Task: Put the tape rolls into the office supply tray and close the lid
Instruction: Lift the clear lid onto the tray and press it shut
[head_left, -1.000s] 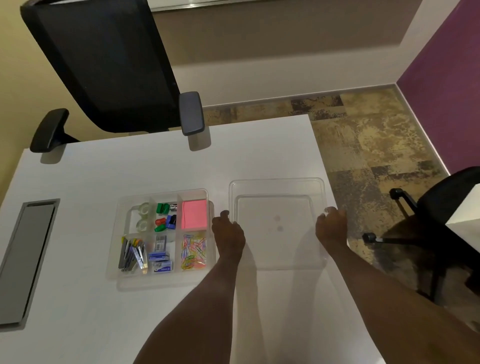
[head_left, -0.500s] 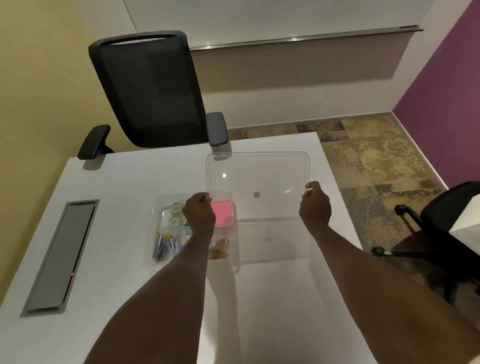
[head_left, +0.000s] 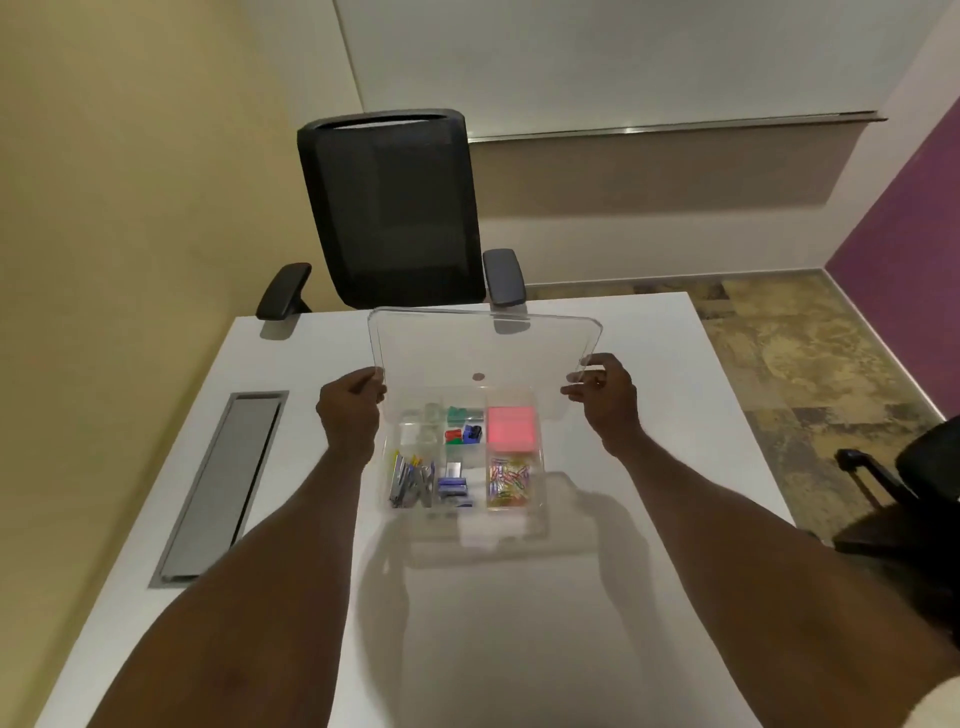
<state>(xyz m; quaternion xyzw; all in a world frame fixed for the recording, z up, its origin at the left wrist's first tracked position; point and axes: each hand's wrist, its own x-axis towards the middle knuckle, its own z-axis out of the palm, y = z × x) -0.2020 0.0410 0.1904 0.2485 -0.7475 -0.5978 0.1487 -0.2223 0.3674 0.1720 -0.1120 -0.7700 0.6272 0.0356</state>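
A clear plastic lid (head_left: 483, 345) hangs in the air above the clear office supply tray (head_left: 540, 467) on the white table. My left hand (head_left: 350, 415) grips the lid's left edge and my right hand (head_left: 605, 397) grips its right edge. The lid tilts, with its far edge higher. In the tray's back-left compartment lie clear tape rolls (head_left: 428, 421), seen through the lid. Other compartments hold pink sticky notes (head_left: 510, 428), coloured paper clips (head_left: 508, 480), small clips, staples and pens.
A grey cable hatch (head_left: 218, 488) is set into the table at the left. A black office chair (head_left: 395, 208) stands behind the table's far edge. Another black chair (head_left: 914, 488) is on the floor at the right, past the table's right edge.
Both hands lifted the lid off the table to the right of the tray and carried it left, over the tray. The view has tilted up.
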